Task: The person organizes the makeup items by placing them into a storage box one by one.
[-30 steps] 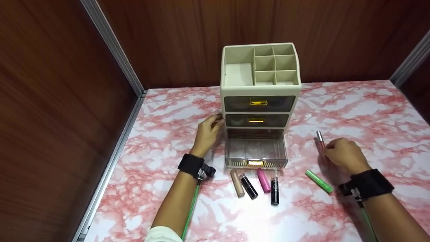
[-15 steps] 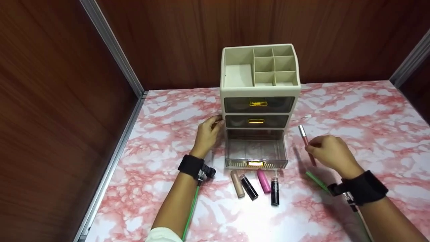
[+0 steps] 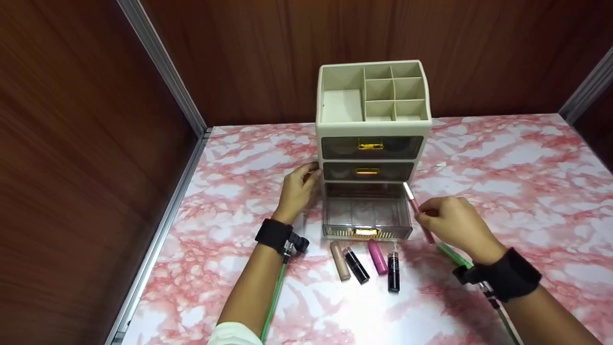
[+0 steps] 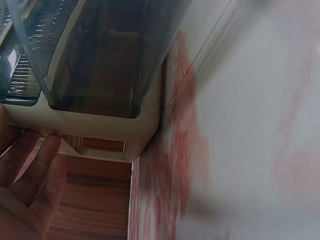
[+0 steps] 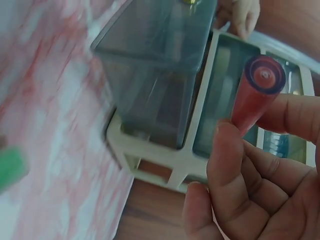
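Observation:
A cream organiser (image 3: 372,125) with three smoky drawers stands at the back of the pink marble table (image 3: 503,158). Its bottom drawer (image 3: 366,212) is pulled out and looks empty. My left hand (image 3: 298,190) rests with straight fingers (image 4: 35,165) against the organiser's (image 4: 105,130) left side. My right hand (image 3: 450,223) pinches a slim pink lip gloss tube (image 3: 417,211) beside the drawer's right edge, silver cap pointing at the organiser. In the right wrist view the tube's end (image 5: 257,90) shows between thumb and fingers, by the open drawer (image 5: 155,75).
In front of the drawer lie a beige tube (image 3: 339,260), a black lipstick (image 3: 356,265), a pink tube (image 3: 377,257) and another black lipstick (image 3: 393,271). A green tube (image 3: 452,255) lies under my right wrist. Wooden walls close in the left and back.
My right hand has lifted the pink lip gloss off the table and carried it left, up to the open drawer's right edge. The left hand has stayed on the organiser.

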Demonstrator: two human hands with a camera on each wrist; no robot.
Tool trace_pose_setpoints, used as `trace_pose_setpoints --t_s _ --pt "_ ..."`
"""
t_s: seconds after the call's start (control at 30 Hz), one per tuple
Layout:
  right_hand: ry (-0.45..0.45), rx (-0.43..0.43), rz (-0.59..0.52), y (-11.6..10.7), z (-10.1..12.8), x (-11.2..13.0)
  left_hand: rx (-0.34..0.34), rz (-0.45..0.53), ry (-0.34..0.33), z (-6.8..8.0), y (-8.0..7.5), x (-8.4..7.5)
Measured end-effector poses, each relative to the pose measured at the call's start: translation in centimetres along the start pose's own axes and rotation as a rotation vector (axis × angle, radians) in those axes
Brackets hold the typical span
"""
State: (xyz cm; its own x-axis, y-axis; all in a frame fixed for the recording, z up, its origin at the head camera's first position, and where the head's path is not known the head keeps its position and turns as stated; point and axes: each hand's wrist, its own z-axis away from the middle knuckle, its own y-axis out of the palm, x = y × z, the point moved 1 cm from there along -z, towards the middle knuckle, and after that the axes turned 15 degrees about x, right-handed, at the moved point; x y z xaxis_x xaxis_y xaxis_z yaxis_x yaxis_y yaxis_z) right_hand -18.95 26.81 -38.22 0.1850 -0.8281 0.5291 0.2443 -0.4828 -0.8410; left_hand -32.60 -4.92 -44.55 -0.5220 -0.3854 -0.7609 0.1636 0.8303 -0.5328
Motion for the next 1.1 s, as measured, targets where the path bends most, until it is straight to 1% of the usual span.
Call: trace_pose_setpoints --t_s 0.23,0.37,0.53,0.73,0.97,1.1 --pt "-0.044 0.035 0.043 0.8 -1.3 1.5 0.006 -0.012 -0.002 -0.1 -0.1 -0.2" --pt "-0.051 0.09 0.014 1.3 -2.4 2.3 0.007 -0.001 -0.007 -0.1 -0.1 -0.2" --pt "-0.035 0.145 -0.021 2.0 -3.9 3.1 0.004 0.005 -0.019 -0.1 -0.1 -0.3" --pt "-0.03 0.212 -0.078 2.7 -6.1 3.7 0.009 0.012 -0.017 -0.2 -0.1 -0.4" --pt "-0.024 0.239 -0.094 3.7 -8.9 4.6 0.009 0.027 -0.016 -0.1 0.0 -0.3" --pt "-0.025 0.259 -0.088 4.2 -10.1 5.3 0.009 0.016 -0.018 0.0 0.0 -0.3"
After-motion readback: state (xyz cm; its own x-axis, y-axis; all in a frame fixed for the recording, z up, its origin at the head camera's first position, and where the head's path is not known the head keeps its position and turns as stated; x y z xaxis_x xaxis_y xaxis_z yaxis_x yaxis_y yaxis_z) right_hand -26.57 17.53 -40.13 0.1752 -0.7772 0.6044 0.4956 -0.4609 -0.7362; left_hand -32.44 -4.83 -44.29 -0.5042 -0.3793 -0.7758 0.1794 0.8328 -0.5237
